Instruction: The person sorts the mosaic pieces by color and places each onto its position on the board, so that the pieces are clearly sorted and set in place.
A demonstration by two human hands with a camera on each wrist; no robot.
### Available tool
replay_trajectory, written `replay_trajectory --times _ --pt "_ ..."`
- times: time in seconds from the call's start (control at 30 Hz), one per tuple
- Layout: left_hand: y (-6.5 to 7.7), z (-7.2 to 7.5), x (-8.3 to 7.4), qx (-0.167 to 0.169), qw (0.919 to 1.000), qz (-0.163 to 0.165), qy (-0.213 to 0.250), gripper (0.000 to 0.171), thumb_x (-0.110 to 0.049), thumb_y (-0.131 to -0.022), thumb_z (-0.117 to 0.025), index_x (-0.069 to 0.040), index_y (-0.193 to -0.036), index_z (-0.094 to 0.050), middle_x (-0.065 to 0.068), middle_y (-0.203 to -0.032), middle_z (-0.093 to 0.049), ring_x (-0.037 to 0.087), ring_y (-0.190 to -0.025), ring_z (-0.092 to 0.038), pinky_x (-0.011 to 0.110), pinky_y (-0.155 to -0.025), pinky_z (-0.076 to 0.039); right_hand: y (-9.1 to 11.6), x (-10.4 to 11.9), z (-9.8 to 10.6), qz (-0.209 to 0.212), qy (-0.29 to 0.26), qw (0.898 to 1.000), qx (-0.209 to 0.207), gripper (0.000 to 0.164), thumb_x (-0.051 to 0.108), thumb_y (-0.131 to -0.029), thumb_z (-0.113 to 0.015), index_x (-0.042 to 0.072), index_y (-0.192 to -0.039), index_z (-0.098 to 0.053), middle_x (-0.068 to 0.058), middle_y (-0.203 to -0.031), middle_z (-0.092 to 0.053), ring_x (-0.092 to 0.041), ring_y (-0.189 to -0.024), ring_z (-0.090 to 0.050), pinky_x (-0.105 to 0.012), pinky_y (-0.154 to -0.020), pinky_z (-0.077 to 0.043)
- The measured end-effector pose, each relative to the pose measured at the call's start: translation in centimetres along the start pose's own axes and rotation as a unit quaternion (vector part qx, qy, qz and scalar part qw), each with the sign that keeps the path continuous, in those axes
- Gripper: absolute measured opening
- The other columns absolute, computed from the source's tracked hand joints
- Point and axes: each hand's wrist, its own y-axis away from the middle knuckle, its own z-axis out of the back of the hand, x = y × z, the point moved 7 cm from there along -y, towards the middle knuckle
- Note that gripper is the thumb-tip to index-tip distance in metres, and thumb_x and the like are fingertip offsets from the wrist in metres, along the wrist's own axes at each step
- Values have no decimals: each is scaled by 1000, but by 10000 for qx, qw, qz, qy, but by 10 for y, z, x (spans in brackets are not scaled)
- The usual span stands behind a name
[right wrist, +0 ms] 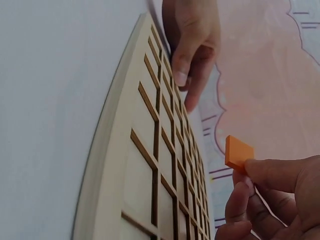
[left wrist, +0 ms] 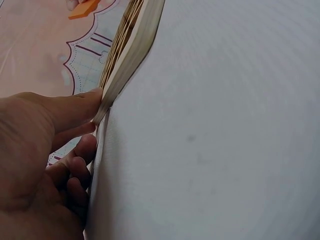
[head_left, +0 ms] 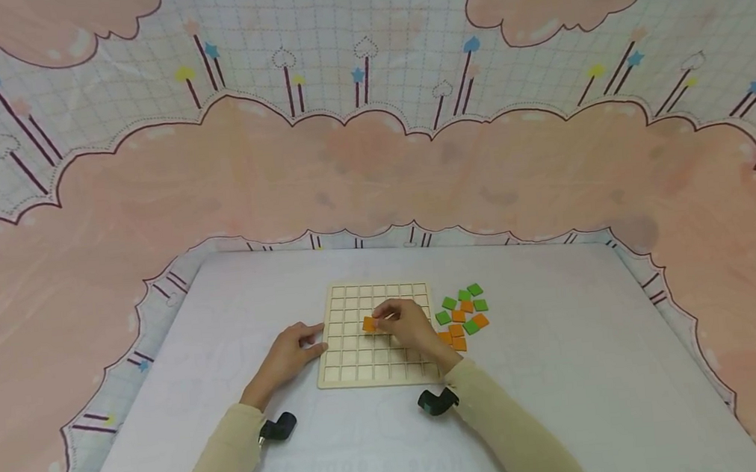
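Note:
A pale wooden grid board (head_left: 353,377) with square recesses lies flat on the table. My right hand (head_left: 408,327) is over its middle and pinches an orange square tile (right wrist: 238,152) between thumb and fingertips; the right wrist view shows the tile raised off the board's face. At the board's left edge, my left hand (head_left: 290,354) touches the rim with its thumb and forefinger tips. In the left wrist view its other fingers (left wrist: 77,170) are loosely bent beside the edge.
Right of the board, loose green tiles (head_left: 475,289) and orange tiles (head_left: 458,317) lie scattered, a few partly behind the right hand. A white cloth (head_left: 565,369) covers the table. Behind stands a printed pink and white backdrop (head_left: 345,164). Each wrist carries a small black camera (head_left: 437,402).

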Motion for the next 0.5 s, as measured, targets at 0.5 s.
replay_trajectory --times 0.5 --pt "0 1 -2 36 10000 -88 -13 45 -20 -89 -72 -3 -130 -63 2 -87 -56 16 -80 -44 27 -68 -35 -12 14 -27 -180 -78 9998 -56 5 14 -89 -72 13 -94 -73 -2 -98 -73 -11 -80 -61 -25 -72 -49"
